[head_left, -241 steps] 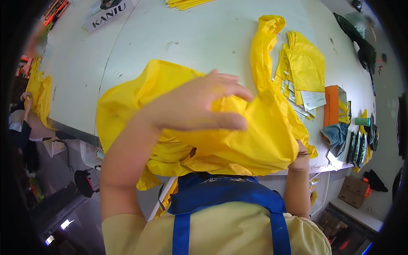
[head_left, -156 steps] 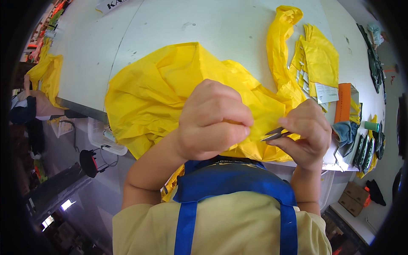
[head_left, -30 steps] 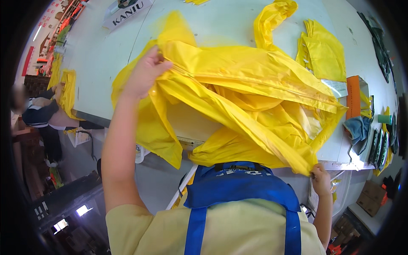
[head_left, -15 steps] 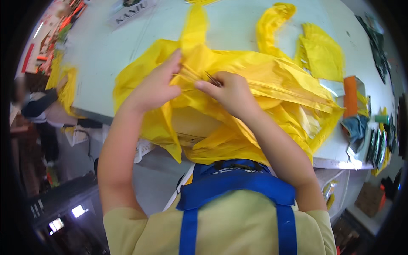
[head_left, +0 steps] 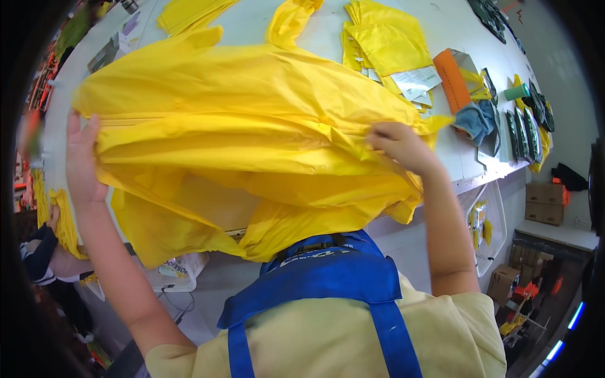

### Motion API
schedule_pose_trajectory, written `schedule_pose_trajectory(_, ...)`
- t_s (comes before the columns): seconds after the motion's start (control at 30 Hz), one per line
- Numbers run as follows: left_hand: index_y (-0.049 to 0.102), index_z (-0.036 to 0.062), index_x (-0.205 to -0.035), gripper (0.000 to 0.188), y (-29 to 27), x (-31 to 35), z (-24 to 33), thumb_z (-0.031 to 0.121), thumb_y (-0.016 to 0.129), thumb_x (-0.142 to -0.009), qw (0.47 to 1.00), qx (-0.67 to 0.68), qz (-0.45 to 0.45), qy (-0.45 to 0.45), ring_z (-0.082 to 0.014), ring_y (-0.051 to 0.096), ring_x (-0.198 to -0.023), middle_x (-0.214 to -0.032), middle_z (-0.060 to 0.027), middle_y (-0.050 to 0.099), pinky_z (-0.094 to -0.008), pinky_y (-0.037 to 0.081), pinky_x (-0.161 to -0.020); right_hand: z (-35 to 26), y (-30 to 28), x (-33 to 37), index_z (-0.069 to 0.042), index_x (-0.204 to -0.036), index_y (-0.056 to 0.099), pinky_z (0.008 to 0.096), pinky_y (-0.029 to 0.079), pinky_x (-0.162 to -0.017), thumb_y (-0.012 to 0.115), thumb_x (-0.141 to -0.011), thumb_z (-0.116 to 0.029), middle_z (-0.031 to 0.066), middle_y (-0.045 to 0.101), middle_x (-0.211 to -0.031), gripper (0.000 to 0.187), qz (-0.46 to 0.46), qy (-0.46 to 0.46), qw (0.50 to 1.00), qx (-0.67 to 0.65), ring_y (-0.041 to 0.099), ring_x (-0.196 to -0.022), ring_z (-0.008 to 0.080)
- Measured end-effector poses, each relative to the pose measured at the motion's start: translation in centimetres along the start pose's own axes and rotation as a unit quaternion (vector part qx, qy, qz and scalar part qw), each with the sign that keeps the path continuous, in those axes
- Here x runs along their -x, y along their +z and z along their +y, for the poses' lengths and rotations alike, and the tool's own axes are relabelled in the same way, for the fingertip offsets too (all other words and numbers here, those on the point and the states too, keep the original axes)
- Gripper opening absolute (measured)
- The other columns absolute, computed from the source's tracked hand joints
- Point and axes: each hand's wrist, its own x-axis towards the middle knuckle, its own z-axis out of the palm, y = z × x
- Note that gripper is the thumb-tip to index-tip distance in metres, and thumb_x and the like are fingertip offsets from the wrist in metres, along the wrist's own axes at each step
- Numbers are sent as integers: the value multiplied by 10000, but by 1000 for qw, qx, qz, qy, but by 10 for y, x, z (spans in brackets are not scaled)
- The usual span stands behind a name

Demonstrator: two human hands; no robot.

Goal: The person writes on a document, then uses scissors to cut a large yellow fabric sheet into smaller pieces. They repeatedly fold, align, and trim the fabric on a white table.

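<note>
Head cam showed both hands pinching a big crinkly yellow plastic garment (head_left: pixel 252 126) stretched sideways — left hand (head_left: pixel 82 157) gripped one end, right hand (head_left: pixel 400 142) closed on the other.

Both arms reach forward and spread wide apart. The left hand (head_left: pixel 82 160) is raised with fingers upright and extended, its grip pinching at thumb level. The right hand (head_left: pixel 400 143) is curled, knuckles up, wrist bent slightly.
</note>
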Motion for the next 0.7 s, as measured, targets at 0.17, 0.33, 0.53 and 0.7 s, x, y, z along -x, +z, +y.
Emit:
schedule_pose_trajectory(0.17,373,42,-1347,405,-67,-34,14,111,461,-958,999,42,-17,1,-204,537,-1137,-1269,-106,516,-330,431,-962,73,-80,39,-20,-725,577,238,349,-535,570,-837,-177,-18,487,-636,194,100,139,985,-8,440,-592,72)
schedule_pose_trajectory(0.33,376,52,-1353,398,-88,-54,23,143,454,-973,999,24,20,-21,-194,529,-1146,-1286,-102,503,-320,442,-953,50,-115,79,-68,-692,523,207,291,-482,543,-851,-159,-38,437,-606,185,110,50,987,-106,389,-534,43)
schedule_pose_trajectory(0.53,339,37,-1382,450,-69,-61,0,144,472,-965,998,29,-15,-49,-189,524,-1148,-1294,-105,494,-311,437,-960,122,-32,33,13,-765,539,306,394,-537,552,-831,-173,79,493,-620,197,203,69,977,10,465,-572,136)
schedule_pose_trajectory(0.7,325,34,-1394,469,-68,-49,2,138,471,-960,996,-4,68,-62,-206,520,-1153,-1305,-114,487,-319,423,-978,161,-24,37,46,-797,538,338,411,-576,587,-814,-155,156,515,-656,207,249,92,963,37,475,-596,187)
